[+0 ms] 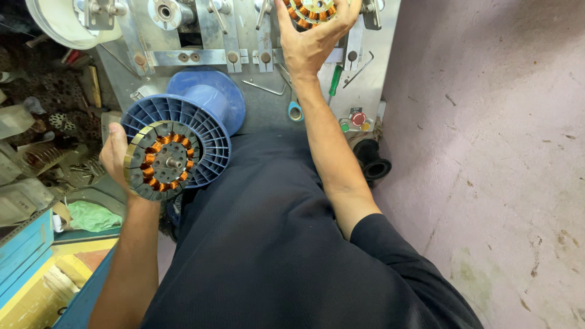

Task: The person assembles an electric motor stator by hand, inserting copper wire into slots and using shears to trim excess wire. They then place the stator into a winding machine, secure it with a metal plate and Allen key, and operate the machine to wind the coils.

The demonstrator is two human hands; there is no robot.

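Observation:
My left hand [116,155] grips a round metal stator [159,159] with copper windings and a central shaft, held up at the left over a blue plastic spool [204,113]. My right hand [311,39] reaches to the top of the view and holds a second copper-wound stator [312,10] against the grey metal winding machine [244,36]. That stator is partly cut off by the frame's upper edge. My dark shirt fills the lower middle.
A hex key [265,87], scissors with a blue handle [295,109] and a green-handled screwdriver [335,79] lie on the machine plate. Red and green buttons [356,120] sit at its right. Cluttered parts and blue crates [24,250] are at left; a bare pink floor [487,152] at right.

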